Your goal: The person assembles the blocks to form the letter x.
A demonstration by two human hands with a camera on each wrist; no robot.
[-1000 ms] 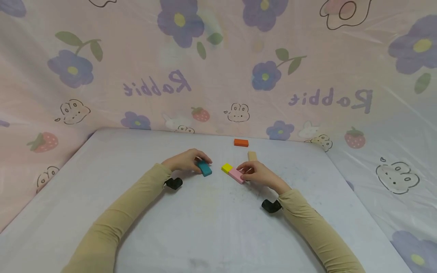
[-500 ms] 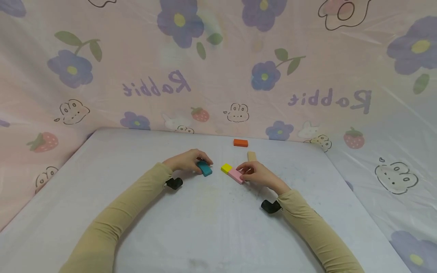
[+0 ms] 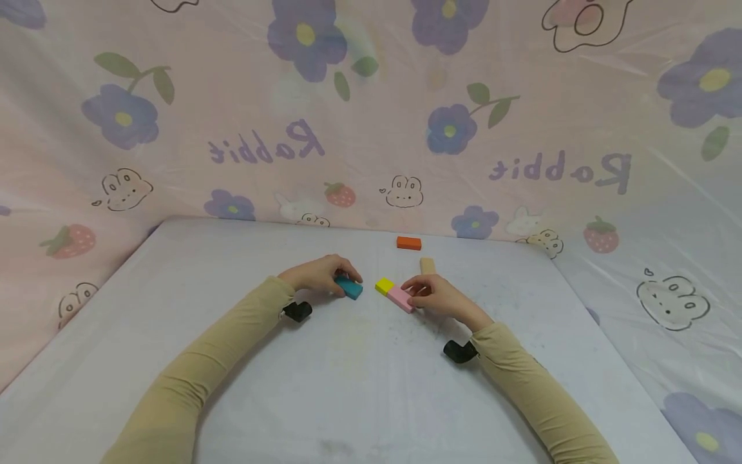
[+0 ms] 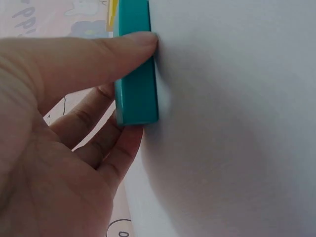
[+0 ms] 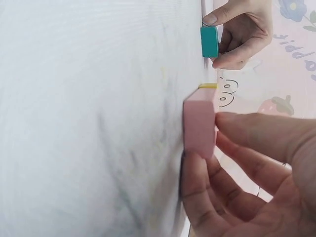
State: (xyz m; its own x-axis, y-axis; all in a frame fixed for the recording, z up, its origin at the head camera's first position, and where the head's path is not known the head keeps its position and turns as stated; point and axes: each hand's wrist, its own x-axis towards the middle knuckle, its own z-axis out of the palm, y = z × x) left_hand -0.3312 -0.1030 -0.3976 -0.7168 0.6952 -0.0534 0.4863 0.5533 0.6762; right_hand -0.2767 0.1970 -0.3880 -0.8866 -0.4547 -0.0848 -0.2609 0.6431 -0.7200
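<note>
My left hand [image 3: 322, 273] grips a teal block [image 3: 351, 287] between thumb and fingers, low over the white table. In the left wrist view, the thumb crosses one side of the teal block [image 4: 138, 94] and fingertips show behind it. My right hand [image 3: 443, 296] holds a pink block [image 3: 401, 299], its thumb and fingertips at the edges. A yellow block [image 3: 384, 287] lies end to end with the pink one, on its far left. A short gap separates the yellow block from the teal one.
An orange block [image 3: 409, 243] lies near the table's back edge. Just behind my right hand is a natural wood block [image 3: 428, 265], partly hidden by it. A patterned curtain [image 3: 371, 116] rises behind the white table [image 3: 348, 386].
My left hand has shifted slightly right, and the teal block has turned, its near end swinging toward the yellow block. The right hand and the pink block stay in place.
</note>
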